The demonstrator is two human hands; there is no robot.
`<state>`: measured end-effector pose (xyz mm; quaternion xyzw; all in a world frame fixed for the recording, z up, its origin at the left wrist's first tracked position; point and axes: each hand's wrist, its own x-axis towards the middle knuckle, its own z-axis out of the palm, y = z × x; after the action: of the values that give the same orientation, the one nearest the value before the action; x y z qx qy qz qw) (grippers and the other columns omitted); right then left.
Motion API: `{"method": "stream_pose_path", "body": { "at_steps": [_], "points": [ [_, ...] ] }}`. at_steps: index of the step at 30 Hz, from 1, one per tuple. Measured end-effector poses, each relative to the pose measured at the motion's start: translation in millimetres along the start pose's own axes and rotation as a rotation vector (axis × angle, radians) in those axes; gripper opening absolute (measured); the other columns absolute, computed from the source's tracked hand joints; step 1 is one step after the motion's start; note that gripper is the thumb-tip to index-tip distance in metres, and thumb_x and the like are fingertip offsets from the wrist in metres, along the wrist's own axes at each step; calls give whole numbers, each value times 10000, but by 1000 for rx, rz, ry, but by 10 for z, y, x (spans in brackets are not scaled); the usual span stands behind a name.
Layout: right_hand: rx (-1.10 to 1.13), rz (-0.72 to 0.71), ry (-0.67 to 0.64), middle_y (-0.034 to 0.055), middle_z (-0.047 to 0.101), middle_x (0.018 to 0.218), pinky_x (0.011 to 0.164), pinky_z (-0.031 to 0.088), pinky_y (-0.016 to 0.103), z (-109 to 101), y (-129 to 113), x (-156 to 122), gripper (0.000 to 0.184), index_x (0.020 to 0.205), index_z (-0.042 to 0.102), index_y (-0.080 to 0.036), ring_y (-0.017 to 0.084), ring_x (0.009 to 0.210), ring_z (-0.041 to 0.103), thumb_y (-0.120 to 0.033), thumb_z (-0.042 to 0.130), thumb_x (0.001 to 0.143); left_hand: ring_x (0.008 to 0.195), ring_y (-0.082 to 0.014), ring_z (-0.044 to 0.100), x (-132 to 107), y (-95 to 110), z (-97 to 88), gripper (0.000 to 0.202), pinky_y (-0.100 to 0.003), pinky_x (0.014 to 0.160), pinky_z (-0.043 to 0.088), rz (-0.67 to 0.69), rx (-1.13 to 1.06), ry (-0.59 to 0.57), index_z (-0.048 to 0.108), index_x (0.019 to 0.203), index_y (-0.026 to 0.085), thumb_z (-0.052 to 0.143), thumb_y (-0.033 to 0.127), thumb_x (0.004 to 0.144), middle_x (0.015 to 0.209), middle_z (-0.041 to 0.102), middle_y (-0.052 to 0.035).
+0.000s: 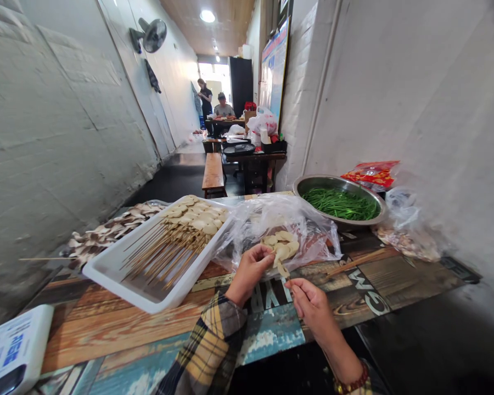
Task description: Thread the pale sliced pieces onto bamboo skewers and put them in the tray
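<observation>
My left hand (pixel 253 270) is closed in a pinch, its fingertips on a pale round slice (pixel 284 252) at the edge of a small heap. The heap lies on a crumpled clear plastic bag (pixel 313 225). My right hand (pixel 312 306) grips a thin bamboo skewer, mostly hidden by the fingers, with a pale slice (pixel 283 270) on its tip. The two hands are close together over the table. Left of them, a white plastic tray (pixel 148 300) holds many skewers (pixel 170 255) loaded with similar pale slices, sticks toward me.
Behind the tray lie skewered brown-and-white pieces (pixel 111 230). A steel basin (pixel 341 222) of green stalks stands at right, beside bagged food (pixel 411 236). Loose skewers (pixel 356 262) lie on the patterned table (pixel 267 329). A white box-shaped device (pixel 20 345) sits front left. Two people are far back.
</observation>
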<state>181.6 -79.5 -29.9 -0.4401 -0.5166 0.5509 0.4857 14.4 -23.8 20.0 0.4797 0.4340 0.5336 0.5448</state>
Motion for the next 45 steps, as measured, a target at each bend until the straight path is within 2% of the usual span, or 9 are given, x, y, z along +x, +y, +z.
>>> {"method": "stream_pose_path", "body": {
  "at_steps": [5, 9, 14, 22, 26, 29, 37, 40, 45],
  "points": [
    [107, 54, -4, -116, 330, 420, 393, 138, 189, -32, -52, -26, 368, 902, 612, -132, 52, 388, 221, -496, 603, 850, 779, -126, 539, -6, 15, 4, 389, -227, 714, 385, -45, -114, -86, 669, 967, 152, 776, 379, 669, 882, 643, -23],
    [159, 71, 7, -116, 334, 419, 377, 105, 186, -58, -78, -26, 363, 893, 610, -140, 45, 379, 200, -497, 630, 832, 684, -99, 516, -12, 4, -2, 338, -211, 659, 375, -74, -149, -156, 651, 833, 133, 810, 349, 628, 760, 617, 3],
    [144, 87, 0, -113, 344, 424, 370, 108, 184, -48, -90, -22, 380, 894, 611, -138, 41, 381, 191, -510, 638, 824, 574, -78, 502, 3, -15, -29, 303, -197, 580, 368, -76, -167, -106, 597, 701, 132, 797, 352, 639, 641, 596, 15],
    [117, 82, -15, -109, 360, 420, 367, 117, 183, -58, -65, -19, 370, 904, 618, -134, 44, 373, 213, -497, 632, 834, 479, -68, 505, -23, 19, 12, 315, -173, 472, 366, -184, -263, -124, 573, 721, 151, 808, 332, 615, 566, 557, 40],
    [137, 81, -4, -115, 346, 420, 361, 118, 175, -48, -52, 2, 371, 915, 615, -135, 43, 376, 211, -496, 635, 831, 539, -62, 518, -27, 7, 29, 289, -170, 541, 420, -174, -295, -147, 592, 670, 134, 810, 317, 621, 614, 578, 19],
    [139, 75, 15, -118, 343, 423, 353, 116, 173, -31, -62, 15, 397, 936, 609, -134, 41, 372, 195, -516, 628, 827, 587, -87, 556, -30, 5, 31, 280, -203, 586, 464, -202, -307, -191, 619, 720, 136, 793, 345, 653, 675, 615, -5],
    [103, 76, 23, -112, 368, 440, 359, 138, 167, -8, -81, 0, 412, 944, 608, -133, 40, 378, 214, -529, 619, 831, 496, -52, 486, -22, -27, 48, 283, -161, 448, 379, -223, -365, -181, 628, 715, 130, 807, 336, 638, 633, 579, 18],
    [96, 77, 33, -115, 367, 433, 350, 144, 166, 3, -75, 9, 431, 939, 602, -136, 42, 366, 220, -550, 616, 819, 538, -72, 539, -18, -51, 65, 276, -177, 493, 446, -232, -397, -201, 648, 763, 131, 803, 332, 654, 684, 621, -2],
    [69, 59, 74, -117, 373, 420, 342, 164, 166, 44, -69, 44, 438, 941, 596, -136, 44, 344, 237, -559, 591, 828, 712, -133, 649, -29, -41, 113, 282, -205, 625, 522, -238, -466, -147, 681, 850, 129, 786, 333, 685, 820, 700, -59]
  ]
}}
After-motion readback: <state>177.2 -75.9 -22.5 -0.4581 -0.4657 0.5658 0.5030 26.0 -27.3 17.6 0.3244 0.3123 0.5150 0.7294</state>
